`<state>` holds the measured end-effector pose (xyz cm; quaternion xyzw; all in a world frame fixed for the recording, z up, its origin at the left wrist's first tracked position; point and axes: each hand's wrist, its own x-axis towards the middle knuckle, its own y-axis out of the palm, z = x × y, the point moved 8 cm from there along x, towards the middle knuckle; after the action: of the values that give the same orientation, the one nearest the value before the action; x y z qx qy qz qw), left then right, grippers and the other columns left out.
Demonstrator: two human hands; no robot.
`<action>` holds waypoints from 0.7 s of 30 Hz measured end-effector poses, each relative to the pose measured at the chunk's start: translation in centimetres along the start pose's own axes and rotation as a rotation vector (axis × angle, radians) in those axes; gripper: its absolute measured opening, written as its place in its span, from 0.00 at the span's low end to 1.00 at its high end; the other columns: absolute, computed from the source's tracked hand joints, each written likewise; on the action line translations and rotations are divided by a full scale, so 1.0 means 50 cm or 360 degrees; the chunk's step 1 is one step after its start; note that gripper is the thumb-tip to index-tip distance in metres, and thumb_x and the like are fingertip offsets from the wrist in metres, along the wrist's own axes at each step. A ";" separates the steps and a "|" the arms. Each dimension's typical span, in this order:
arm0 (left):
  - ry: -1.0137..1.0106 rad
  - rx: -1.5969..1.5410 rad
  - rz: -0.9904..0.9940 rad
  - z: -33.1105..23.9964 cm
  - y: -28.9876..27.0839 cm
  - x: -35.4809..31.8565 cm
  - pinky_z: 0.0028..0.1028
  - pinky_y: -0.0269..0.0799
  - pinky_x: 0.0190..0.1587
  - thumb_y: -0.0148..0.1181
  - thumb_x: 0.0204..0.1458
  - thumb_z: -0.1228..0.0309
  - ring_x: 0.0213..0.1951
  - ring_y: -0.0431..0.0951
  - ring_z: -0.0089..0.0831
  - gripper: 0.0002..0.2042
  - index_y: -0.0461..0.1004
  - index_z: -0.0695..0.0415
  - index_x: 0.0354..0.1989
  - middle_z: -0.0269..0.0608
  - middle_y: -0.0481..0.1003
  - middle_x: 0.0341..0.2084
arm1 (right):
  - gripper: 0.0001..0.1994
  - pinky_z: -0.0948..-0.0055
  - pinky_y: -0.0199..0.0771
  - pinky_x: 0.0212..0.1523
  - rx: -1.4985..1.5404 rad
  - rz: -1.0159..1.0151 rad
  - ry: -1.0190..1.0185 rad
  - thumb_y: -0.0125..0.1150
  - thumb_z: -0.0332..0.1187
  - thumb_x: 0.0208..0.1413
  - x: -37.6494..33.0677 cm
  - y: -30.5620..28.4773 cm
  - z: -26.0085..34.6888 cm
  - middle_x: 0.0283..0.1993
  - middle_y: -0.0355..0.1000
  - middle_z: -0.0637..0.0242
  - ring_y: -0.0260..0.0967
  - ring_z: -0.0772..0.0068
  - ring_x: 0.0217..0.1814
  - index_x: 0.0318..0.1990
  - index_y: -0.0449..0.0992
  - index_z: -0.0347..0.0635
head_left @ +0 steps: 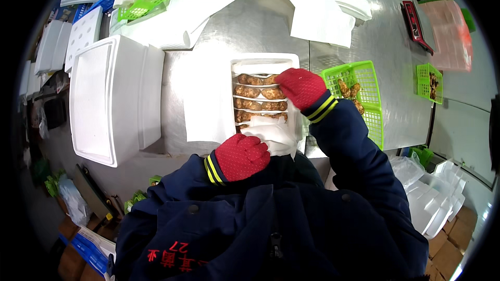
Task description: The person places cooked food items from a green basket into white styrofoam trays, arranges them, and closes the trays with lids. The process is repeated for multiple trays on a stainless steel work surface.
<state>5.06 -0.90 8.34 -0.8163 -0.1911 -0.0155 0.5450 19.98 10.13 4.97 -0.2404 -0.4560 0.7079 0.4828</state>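
In front of me a white foam box (264, 56) holds brown, knobbly mushrooms (247, 91) in several rows, with white paper strips between them. Over the far row's right end, my right hand (301, 88), in a red dotted glove, has its fingers closed on a mushroom (270, 80); the fingertips are partly hidden. Crumpled white paper (272, 134) covers part of the nearest rows. My left hand (242, 157), gloved alike, lies at the box's near left corner beside that paper. Its fingers are curled in, and whatever they hold is hidden.
Right of the box stands a green basket (373, 108) with a few mushrooms. Large white foam boxes (127, 93) stand on the left. White paper sheets (317, 13) spread over the far metal table (245, 26). A red-framed scale (415, 27) and a smaller green basket (429, 83) sit far right.
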 end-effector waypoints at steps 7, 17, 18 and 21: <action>0.0040 0.0048 -0.0099 -0.013 -0.008 -0.003 0.31 0.68 0.37 0.59 0.38 0.68 0.44 0.72 0.34 0.14 0.74 0.50 0.37 0.34 0.73 0.41 | 0.09 0.58 0.70 0.36 -0.0645 0.0669 0.0120 0.56 0.40 0.48 0.025 0.145 -0.004 0.34 0.72 0.61 0.69 0.57 0.40 0.28 0.77 0.46; -0.0058 0.0110 -0.0108 -0.002 -0.015 0.000 0.32 0.69 0.39 0.57 0.40 0.68 0.44 0.74 0.35 0.15 0.73 0.52 0.40 0.37 0.74 0.40 | 0.11 0.53 0.71 0.38 -0.0403 0.0578 0.0292 0.62 0.40 0.42 0.060 0.070 0.030 0.36 0.73 0.58 0.69 0.54 0.41 0.28 0.81 0.44; -0.0064 0.0097 -0.0097 0.006 -0.013 0.007 0.32 0.69 0.39 0.56 0.40 0.68 0.43 0.74 0.36 0.15 0.73 0.52 0.40 0.38 0.75 0.39 | 0.11 0.60 0.71 0.34 -0.0134 0.0243 0.0242 0.64 0.40 0.43 0.046 0.021 0.019 0.32 0.72 0.60 0.69 0.58 0.36 0.28 0.79 0.41; -0.0301 -0.0052 -0.0144 0.059 -0.008 0.018 0.34 0.70 0.40 0.55 0.42 0.70 0.41 0.75 0.39 0.11 0.76 0.53 0.35 0.40 0.76 0.37 | 0.15 0.68 0.71 0.30 0.0748 -0.0324 0.0744 0.67 0.43 0.46 -0.035 -0.087 -0.054 0.26 0.72 0.59 0.72 0.65 0.32 0.25 0.77 0.38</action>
<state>5.22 2.15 7.69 -0.8133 -0.2780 0.0338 0.5099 24.82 10.17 7.33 -0.2317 -0.1793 0.6675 0.6846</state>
